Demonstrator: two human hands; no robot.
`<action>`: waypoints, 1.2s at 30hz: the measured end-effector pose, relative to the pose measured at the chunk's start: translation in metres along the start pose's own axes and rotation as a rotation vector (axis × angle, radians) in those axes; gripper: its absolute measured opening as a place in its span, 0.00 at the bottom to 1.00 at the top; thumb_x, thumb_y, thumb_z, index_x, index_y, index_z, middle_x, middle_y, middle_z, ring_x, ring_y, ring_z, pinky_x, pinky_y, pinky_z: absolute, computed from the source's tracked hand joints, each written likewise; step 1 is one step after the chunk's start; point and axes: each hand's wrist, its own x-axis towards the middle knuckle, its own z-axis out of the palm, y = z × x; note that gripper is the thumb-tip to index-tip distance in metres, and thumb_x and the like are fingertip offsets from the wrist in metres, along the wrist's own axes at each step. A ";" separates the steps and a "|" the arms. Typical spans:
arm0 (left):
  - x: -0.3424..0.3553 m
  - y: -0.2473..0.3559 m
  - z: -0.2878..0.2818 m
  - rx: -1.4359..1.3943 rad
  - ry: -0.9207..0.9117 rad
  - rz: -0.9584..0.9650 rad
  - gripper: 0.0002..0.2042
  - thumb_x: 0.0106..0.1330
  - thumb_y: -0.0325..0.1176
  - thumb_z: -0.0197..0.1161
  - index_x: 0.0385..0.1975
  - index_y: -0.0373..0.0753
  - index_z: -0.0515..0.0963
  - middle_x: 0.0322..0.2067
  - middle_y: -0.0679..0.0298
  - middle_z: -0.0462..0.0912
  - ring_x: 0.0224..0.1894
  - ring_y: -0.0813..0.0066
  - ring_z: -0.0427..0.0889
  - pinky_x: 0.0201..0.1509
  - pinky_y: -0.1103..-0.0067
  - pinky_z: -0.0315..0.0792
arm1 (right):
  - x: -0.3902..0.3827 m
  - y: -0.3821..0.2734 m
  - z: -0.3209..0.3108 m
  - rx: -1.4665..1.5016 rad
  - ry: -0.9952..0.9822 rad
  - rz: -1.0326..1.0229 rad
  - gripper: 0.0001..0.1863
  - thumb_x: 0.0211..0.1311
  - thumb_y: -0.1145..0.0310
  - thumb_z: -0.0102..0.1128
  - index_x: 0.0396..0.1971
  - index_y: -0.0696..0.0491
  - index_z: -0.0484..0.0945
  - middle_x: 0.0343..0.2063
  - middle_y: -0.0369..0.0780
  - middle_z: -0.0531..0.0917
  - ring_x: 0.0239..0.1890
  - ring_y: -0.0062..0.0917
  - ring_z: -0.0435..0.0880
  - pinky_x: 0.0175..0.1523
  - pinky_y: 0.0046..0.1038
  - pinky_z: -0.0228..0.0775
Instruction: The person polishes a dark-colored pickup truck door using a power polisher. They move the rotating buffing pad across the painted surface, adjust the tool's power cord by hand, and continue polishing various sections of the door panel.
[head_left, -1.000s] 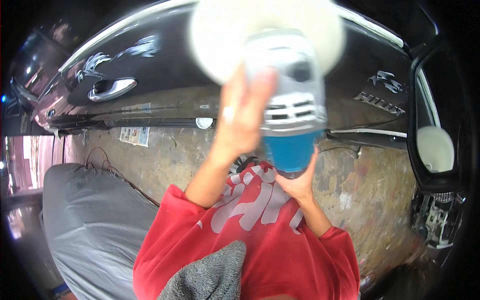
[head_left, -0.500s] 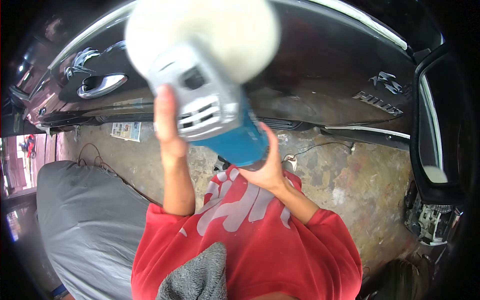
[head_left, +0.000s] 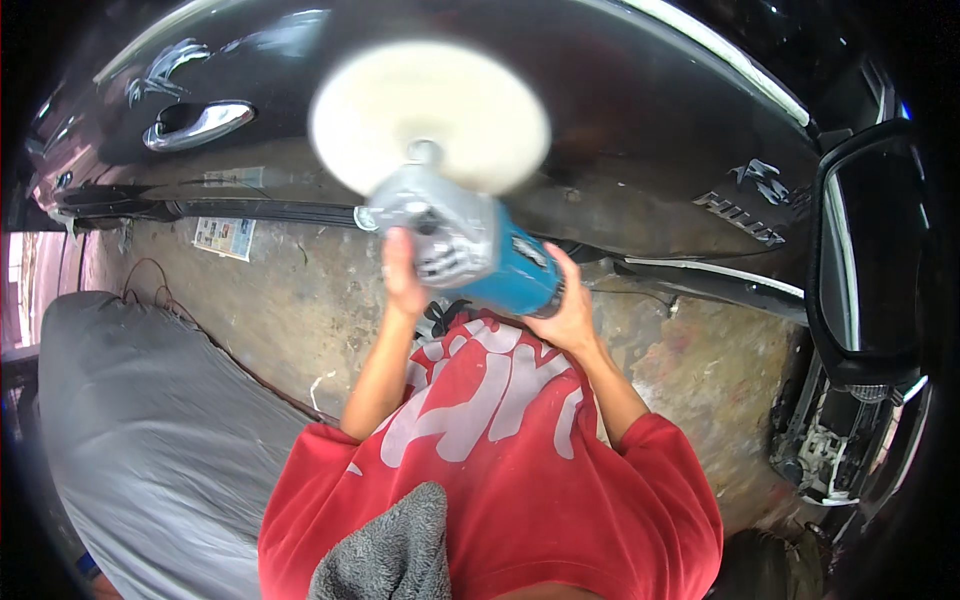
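Head view. Both hands on a power polisher held up in front of the chest. Left hand clenched round the grey head of the tool, just under the pad; right hand wrapped round the blue rear body. Both grips tight on the tool. White round buffing pad at the top of the polisher, blurred, lying against or just in front of the black car door — contact cannot be told. Chrome door handle well left of the pad. Person wears a red shirt with white print; grey towel over the shoulder at the lower edge. Side mirror of a car at far right. Grey cover over something at left. Concrete floor below the door, stained, with a sheet of newspaper lying by the sill and a thin cable near the cover.
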 end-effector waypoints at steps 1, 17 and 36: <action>-0.006 -0.013 0.010 0.073 -0.096 -0.024 0.30 0.70 0.51 0.41 0.63 0.33 0.55 0.58 0.57 0.64 0.60 0.65 0.65 0.64 0.69 0.58 | -0.011 0.006 -0.013 0.057 0.013 0.059 0.49 0.32 0.73 0.72 0.61 0.50 0.57 0.53 0.48 0.73 0.52 0.39 0.75 0.57 0.34 0.67; -0.040 -0.082 0.045 0.198 -0.276 -0.165 0.28 0.69 0.52 0.43 0.55 0.30 0.65 0.50 0.54 0.73 0.54 0.65 0.69 0.60 0.72 0.60 | -0.063 0.103 -0.034 0.105 0.116 0.082 0.47 0.34 0.78 0.68 0.61 0.54 0.56 0.54 0.46 0.69 0.56 0.32 0.70 0.60 0.31 0.62; -0.024 -0.073 -0.058 0.452 0.011 -0.115 0.28 0.71 0.52 0.41 0.58 0.32 0.62 0.56 0.56 0.68 0.58 0.68 0.66 0.63 0.71 0.57 | 0.005 0.105 0.069 0.136 -0.003 -0.015 0.45 0.35 0.73 0.71 0.59 0.43 0.61 0.51 0.43 0.75 0.53 0.37 0.75 0.59 0.35 0.61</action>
